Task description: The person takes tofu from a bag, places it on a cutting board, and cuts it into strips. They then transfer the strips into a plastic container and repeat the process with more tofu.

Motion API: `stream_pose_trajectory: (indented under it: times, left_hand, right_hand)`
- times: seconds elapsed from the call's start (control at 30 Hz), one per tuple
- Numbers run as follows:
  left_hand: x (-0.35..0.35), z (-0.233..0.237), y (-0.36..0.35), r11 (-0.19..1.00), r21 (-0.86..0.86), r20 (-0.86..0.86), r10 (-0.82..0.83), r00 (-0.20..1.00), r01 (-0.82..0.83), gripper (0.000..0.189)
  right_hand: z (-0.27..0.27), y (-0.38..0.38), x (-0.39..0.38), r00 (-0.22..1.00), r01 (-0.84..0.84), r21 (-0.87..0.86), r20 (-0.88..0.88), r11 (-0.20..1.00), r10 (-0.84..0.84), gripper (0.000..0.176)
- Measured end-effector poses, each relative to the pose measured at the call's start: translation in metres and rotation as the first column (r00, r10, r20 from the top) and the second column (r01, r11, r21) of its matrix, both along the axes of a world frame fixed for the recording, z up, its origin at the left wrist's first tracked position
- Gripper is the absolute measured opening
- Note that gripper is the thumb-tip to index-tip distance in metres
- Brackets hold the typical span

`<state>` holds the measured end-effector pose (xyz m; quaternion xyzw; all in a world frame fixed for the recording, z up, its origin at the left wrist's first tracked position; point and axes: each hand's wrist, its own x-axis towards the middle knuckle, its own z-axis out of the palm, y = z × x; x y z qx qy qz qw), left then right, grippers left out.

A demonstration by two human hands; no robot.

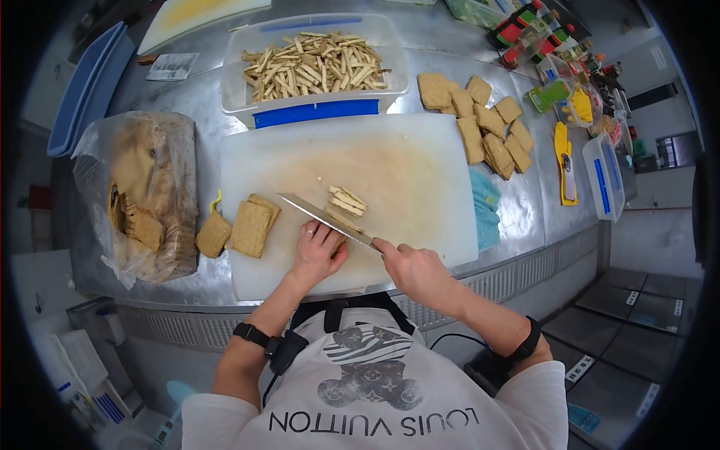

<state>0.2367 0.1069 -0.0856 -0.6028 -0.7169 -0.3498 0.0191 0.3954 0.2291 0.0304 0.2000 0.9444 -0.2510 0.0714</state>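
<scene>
My right hand (417, 276) is wrapped round the handle of a kitchen knife (319, 216), its blade slanting up and left over a white cutting board (420, 157). Beside the blade, on its near side, my left hand (319, 253) rests on the board with curled fingers; whatever lies under them is hidden. A slice of tan dried tofu (345, 220) shows along the far side of the blade. Just beyond it lie several cut tofu strips (348, 200). Two overlapping tofu slabs (253, 227) sit at the board's left, with another slab (214, 235) off its edge.
A clear tub (316, 107) of cut strips stands behind the board. At left is a plastic bag (154, 195) with more slabs; a pile of slabs (491, 124) lies at right. A teal cloth (484, 206) touches the board's right edge. Bottles (517, 41) stand at the back right.
</scene>
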Motion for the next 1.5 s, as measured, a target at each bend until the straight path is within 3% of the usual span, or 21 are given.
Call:
stream_pose_trajectory:
  times: [0.2,0.43,0.7,0.83,0.93,1.13,1.23,1.33,1.5]
  left_hand:
    - [-0.001,-0.006,-0.001,1.000,0.001,0.030,-0.009,1.000,0.009,0.042]
    - [-0.002,-0.003,-0.007,0.999,-0.029,0.025,-0.023,0.999,0.024,0.042]
    - [-0.003,-0.001,-0.008,0.999,-0.014,0.007,-0.034,0.999,0.034,0.037]
    - [-0.002,0.004,-0.008,1.000,-0.011,-0.028,-0.002,1.000,0.001,0.035]
    - [-0.003,0.002,-0.011,1.000,-0.010,-0.031,-0.008,1.000,0.007,0.034]
    - [-0.003,-0.002,-0.011,1.000,0.025,-0.006,-0.009,1.000,0.009,0.036]
    - [-0.001,0.003,-0.009,1.000,0.022,0.010,-0.004,1.000,0.004,0.036]
    - [0.001,0.003,-0.015,1.000,-0.012,0.002,0.007,1.000,-0.007,0.037]
    - [0.001,-0.004,-0.016,1.000,-0.006,-0.008,-0.006,1.000,0.006,0.038]
  right_hand:
    - [-0.042,0.001,-0.013,0.995,0.028,0.020,-0.094,0.999,-0.026,0.031]
    - [-0.002,-0.003,0.001,1.000,0.001,-0.008,-0.019,1.000,-0.002,0.028]
    - [-0.043,-0.005,-0.012,0.997,0.041,0.045,-0.073,0.998,-0.037,0.030]
    - [-0.023,-0.002,-0.006,0.992,0.040,-0.001,-0.117,0.999,-0.039,0.031]
    - [0.001,-0.007,0.000,1.000,-0.004,-0.021,0.016,1.000,0.005,0.032]
    - [-0.038,-0.012,-0.016,0.998,0.024,0.052,-0.062,0.998,-0.021,0.032]
    - [-0.033,-0.004,-0.011,0.993,0.016,0.031,-0.119,0.999,-0.012,0.032]
    - [-0.003,-0.007,-0.005,0.998,-0.001,-0.005,-0.059,1.000,0.001,0.032]
    - [-0.022,-0.014,-0.013,0.999,-0.009,-0.019,-0.036,1.000,0.008,0.031]
